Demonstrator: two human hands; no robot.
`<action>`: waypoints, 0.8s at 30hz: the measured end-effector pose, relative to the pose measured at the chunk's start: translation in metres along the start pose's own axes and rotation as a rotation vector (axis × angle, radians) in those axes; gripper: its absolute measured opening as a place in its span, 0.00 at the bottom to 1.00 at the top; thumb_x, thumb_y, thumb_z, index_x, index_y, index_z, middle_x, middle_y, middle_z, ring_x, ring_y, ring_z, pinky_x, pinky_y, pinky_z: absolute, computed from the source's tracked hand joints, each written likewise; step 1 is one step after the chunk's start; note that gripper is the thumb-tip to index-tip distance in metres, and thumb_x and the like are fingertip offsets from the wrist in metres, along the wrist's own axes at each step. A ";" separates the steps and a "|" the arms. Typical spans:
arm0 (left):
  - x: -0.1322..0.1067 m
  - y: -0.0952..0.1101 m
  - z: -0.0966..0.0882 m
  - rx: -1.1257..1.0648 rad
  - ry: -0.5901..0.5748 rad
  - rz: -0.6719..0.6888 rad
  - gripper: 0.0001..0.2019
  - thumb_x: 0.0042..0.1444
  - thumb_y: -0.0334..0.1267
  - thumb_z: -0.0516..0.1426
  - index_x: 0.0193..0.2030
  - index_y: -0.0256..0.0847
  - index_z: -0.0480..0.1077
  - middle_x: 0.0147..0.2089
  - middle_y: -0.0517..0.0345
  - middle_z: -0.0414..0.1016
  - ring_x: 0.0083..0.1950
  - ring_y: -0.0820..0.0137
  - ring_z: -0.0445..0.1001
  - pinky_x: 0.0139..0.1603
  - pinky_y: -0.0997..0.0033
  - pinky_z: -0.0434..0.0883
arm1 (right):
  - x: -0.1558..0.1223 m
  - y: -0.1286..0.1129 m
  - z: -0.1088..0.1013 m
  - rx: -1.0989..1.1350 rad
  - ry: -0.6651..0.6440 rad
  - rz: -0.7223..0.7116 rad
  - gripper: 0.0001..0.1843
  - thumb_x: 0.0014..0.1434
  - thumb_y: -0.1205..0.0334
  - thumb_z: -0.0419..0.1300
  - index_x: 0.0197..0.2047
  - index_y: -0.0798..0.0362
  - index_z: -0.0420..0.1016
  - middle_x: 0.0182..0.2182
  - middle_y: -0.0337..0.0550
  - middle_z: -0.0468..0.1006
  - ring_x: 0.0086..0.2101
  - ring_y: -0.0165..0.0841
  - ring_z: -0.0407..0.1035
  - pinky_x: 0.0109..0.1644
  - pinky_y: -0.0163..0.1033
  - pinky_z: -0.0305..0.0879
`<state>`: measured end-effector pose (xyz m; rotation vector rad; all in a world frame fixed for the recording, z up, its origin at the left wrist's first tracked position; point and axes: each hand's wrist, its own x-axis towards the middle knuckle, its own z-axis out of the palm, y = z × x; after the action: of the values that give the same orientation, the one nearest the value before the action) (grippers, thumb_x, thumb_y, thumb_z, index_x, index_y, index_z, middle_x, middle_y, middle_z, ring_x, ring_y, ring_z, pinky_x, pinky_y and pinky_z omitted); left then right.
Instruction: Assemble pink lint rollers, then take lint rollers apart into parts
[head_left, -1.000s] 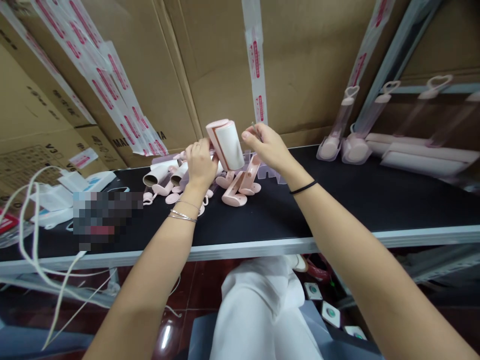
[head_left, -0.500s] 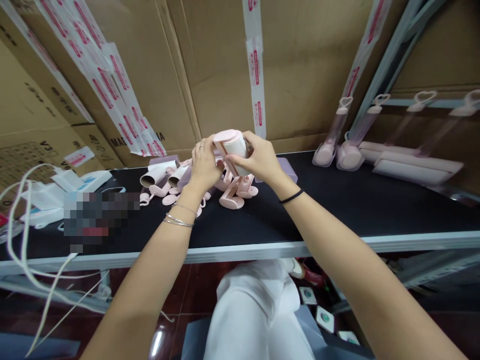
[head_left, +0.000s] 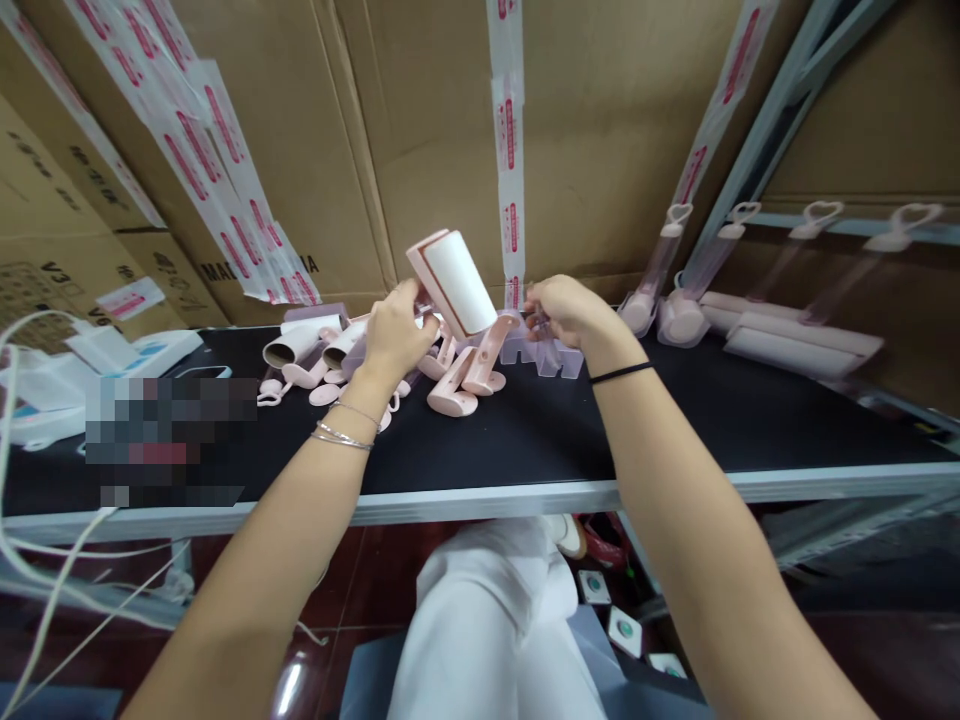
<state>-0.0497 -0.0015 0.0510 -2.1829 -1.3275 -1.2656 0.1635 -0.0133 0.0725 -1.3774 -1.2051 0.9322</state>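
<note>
My left hand (head_left: 396, 332) is closed on a lint roller (head_left: 463, 285) with a pink end and frame and a white roll, held tilted above the shelf. Farther right, my right hand (head_left: 571, 308) has its fingers curled on a translucent purple plastic cover (head_left: 551, 357); part of the cover is hidden behind the fingers. Pink handle parts (head_left: 455, 392) lie below the lint roller. White rolls with cardboard cores (head_left: 295, 342) and small pink pieces are heaped beside my left hand.
Several finished-looking lint rollers with heart-shaped loops (head_left: 814, 340) rest at the right. White chargers and a power strip (head_left: 161, 358) with cables are at the left, next to a blurred-out patch. Cardboard (head_left: 427, 130) stands behind; the metal shelf edge (head_left: 487, 503) runs in front.
My right hand has let go of the lint roller and moved right onto the purple cover. The lint roller, still in my left hand, has turned so that its white roll shows.
</note>
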 end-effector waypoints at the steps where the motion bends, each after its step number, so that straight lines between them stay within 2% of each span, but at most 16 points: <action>1: 0.000 -0.001 0.001 -0.001 0.015 -0.022 0.14 0.47 0.31 0.53 0.43 0.37 0.70 0.41 0.50 0.77 0.43 0.61 0.75 0.45 0.62 0.71 | 0.001 0.003 -0.002 -0.070 0.003 0.020 0.06 0.56 0.61 0.58 0.36 0.52 0.64 0.27 0.40 0.65 0.21 0.29 0.62 0.23 0.42 0.68; 4: 0.000 -0.002 0.002 0.014 0.027 -0.066 0.13 0.47 0.32 0.54 0.41 0.38 0.70 0.38 0.52 0.77 0.40 0.61 0.75 0.42 0.63 0.71 | 0.006 0.016 0.001 -0.306 0.063 -0.049 0.18 0.50 0.63 0.64 0.43 0.54 0.64 0.36 0.51 0.69 0.27 0.38 0.70 0.25 0.48 0.70; 6: 0.000 -0.003 0.003 0.026 0.024 -0.074 0.12 0.47 0.32 0.54 0.40 0.38 0.70 0.37 0.52 0.77 0.39 0.61 0.75 0.41 0.64 0.71 | 0.010 0.027 0.005 -0.429 0.126 -0.117 0.23 0.48 0.63 0.66 0.46 0.57 0.64 0.43 0.60 0.68 0.33 0.43 0.72 0.31 0.51 0.72; 8: -0.001 -0.003 0.004 0.030 0.017 -0.075 0.12 0.47 0.32 0.54 0.40 0.38 0.70 0.37 0.52 0.77 0.39 0.61 0.75 0.41 0.63 0.71 | 0.014 0.035 0.009 -0.504 0.193 -0.212 0.21 0.49 0.64 0.65 0.45 0.59 0.66 0.45 0.64 0.67 0.39 0.48 0.72 0.40 0.56 0.72; 11: -0.001 -0.002 0.003 0.025 -0.017 -0.058 0.13 0.46 0.32 0.54 0.41 0.38 0.71 0.38 0.51 0.78 0.40 0.62 0.75 0.41 0.64 0.71 | 0.014 0.033 0.014 -0.526 0.287 -0.486 0.13 0.56 0.62 0.59 0.44 0.59 0.69 0.44 0.61 0.69 0.47 0.50 0.69 0.53 0.60 0.65; 13: -0.002 -0.001 0.002 0.050 -0.066 -0.022 0.13 0.46 0.32 0.54 0.40 0.38 0.71 0.39 0.50 0.78 0.40 0.61 0.75 0.42 0.62 0.71 | 0.007 0.023 0.017 -0.456 0.233 -0.680 0.13 0.63 0.58 0.52 0.46 0.56 0.70 0.45 0.56 0.71 0.50 0.45 0.67 0.58 0.57 0.61; 15: -0.003 0.000 0.003 0.094 -0.120 0.027 0.12 0.46 0.31 0.54 0.39 0.38 0.72 0.39 0.49 0.78 0.42 0.58 0.75 0.46 0.58 0.70 | -0.003 0.013 0.022 -0.343 0.075 -0.798 0.18 0.66 0.53 0.46 0.52 0.53 0.67 0.48 0.51 0.72 0.51 0.40 0.67 0.59 0.50 0.61; 17: -0.004 0.000 0.004 0.119 -0.144 0.070 0.13 0.45 0.30 0.54 0.39 0.39 0.72 0.40 0.49 0.78 0.44 0.56 0.75 0.50 0.53 0.67 | -0.014 0.006 0.027 -0.259 -0.091 -0.840 0.23 0.66 0.47 0.46 0.58 0.50 0.64 0.53 0.48 0.72 0.53 0.38 0.66 0.58 0.47 0.62; 19: -0.004 -0.002 0.006 0.116 -0.128 0.105 0.14 0.43 0.28 0.55 0.39 0.40 0.72 0.41 0.49 0.77 0.47 0.54 0.73 0.54 0.48 0.64 | -0.022 0.004 0.031 -0.243 -0.186 -0.856 0.27 0.63 0.45 0.52 0.60 0.49 0.63 0.56 0.48 0.70 0.55 0.39 0.65 0.59 0.47 0.62; 21: -0.005 -0.004 0.007 0.102 -0.079 0.129 0.14 0.44 0.27 0.54 0.39 0.41 0.72 0.43 0.50 0.77 0.52 0.52 0.71 0.59 0.44 0.59 | -0.022 0.006 0.034 -0.253 -0.215 -0.870 0.29 0.59 0.47 0.57 0.60 0.50 0.64 0.58 0.48 0.69 0.56 0.40 0.64 0.60 0.48 0.60; 24: -0.005 -0.002 0.003 0.062 0.073 0.103 0.16 0.50 0.29 0.52 0.45 0.43 0.72 0.50 0.50 0.75 0.58 0.53 0.67 0.64 0.44 0.54 | -0.015 0.011 0.037 -0.225 -0.148 -0.852 0.28 0.59 0.50 0.57 0.60 0.50 0.64 0.59 0.48 0.68 0.56 0.40 0.64 0.61 0.48 0.59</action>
<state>-0.0509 -0.0018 0.0452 -2.1132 -1.1941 -1.2360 0.1271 -0.0204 0.0542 -0.8109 -1.8355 0.2952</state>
